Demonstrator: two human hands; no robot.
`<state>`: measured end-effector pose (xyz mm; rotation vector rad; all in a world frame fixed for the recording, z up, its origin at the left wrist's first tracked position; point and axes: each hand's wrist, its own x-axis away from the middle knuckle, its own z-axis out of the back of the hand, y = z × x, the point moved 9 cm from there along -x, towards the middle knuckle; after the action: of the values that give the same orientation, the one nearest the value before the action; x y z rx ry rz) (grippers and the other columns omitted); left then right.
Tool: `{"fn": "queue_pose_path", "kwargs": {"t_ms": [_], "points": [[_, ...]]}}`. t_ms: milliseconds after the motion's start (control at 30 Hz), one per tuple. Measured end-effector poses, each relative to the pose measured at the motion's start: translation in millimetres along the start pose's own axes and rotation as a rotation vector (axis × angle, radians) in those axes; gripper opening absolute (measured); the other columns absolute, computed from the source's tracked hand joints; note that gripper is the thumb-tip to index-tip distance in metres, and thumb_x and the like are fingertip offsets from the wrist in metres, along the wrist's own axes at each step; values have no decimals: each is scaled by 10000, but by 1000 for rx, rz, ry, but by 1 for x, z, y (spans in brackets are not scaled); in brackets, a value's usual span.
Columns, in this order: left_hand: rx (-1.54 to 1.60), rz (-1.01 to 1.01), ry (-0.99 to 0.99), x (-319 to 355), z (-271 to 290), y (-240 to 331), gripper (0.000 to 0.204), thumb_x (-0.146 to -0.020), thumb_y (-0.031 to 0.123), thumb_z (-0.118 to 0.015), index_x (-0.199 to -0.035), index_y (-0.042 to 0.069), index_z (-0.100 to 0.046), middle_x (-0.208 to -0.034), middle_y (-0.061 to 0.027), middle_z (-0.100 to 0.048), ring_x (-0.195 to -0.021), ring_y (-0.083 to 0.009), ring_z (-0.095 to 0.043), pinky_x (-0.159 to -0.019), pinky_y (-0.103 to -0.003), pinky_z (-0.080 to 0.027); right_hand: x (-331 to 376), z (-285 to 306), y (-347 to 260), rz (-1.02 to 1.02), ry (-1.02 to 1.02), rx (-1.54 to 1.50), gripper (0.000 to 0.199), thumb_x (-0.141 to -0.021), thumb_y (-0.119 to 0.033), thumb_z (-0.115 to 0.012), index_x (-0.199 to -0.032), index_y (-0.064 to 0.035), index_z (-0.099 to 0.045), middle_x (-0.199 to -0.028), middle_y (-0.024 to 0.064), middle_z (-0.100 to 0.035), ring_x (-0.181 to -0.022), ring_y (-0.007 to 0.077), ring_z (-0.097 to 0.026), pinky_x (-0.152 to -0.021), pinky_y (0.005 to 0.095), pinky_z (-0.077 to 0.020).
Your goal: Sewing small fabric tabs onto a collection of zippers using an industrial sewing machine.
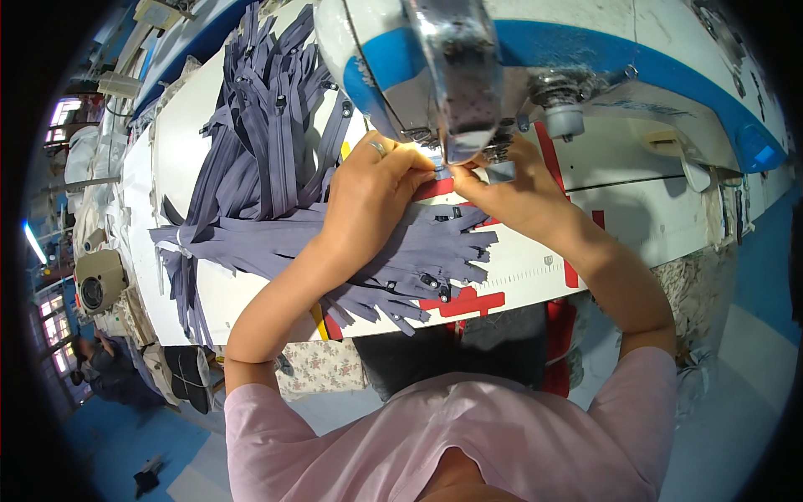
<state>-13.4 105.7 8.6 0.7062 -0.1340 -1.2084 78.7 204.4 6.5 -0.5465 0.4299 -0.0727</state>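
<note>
Left hand (368,188): we see fingers pinched on a grey zipper (441,173) under the sewing machine (468,75) needle.
Right hand (506,188): pinching it too.
Progress: we judge it mid-batch; zipper pile (268,142) waits on the table (619,209).

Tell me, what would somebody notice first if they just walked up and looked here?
Probably the big white and blue sewing machine at the top, with the left hand and the right hand pinching a small piece right under its needle. Next comes the heap of grey-purple zippers spread over the white table, from the upper left down under the left forearm. Red markings on the table's front edge stand out too.
</note>
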Motion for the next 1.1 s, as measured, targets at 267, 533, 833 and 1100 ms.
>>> {"fn": "queue_pose_path", "kwargs": {"t_ms": [267,533,833,1100], "points": [[177,151,-76,-4,-7,-17,145,-790,125,-795,-875,29,-727,-804,-119,-592,-849,-298,-568,-730,-417,-470,3,0,1,16,-17,-22,286,-768,-36,-714,-1040,-60,-628,-994,142,-626,-969,377,-591,-879,459,-475],[70,59,43,-12,10,-14,191,-777,106,-802,-911,0,-716,-909,-150,-602,-892,-339,-587,-771,-426,-476,-1,3,3,83,112,-13,264,-781,-15,-694,-1037,-49,-642,-1049,160,-619,-1012,388,-571,-884,470,-468],[33,71,19,-18,12,-23,244,-772,108,-801,-968,-2,-706,-949,-165,-653,-896,-367,-606,-786,-439,-485,5,-38,24,-256,-576,247,409,-1032,-268,-541,-1374,-48,-500,-1426,126,-527,-1372,280,-457,-1142,569,-298],[10,138,-83,-22,2,-41,275,-769,199,-814,-938,3,-720,-965,-174,-664,-909,-376,-599,-790,-468,-463,8,-35,31,-597,-456,-187,419,-1037,-321,-549,-1421,-156,-515,-1433,93,-544,-1388,221,-458,-1140,475,-349]]}}
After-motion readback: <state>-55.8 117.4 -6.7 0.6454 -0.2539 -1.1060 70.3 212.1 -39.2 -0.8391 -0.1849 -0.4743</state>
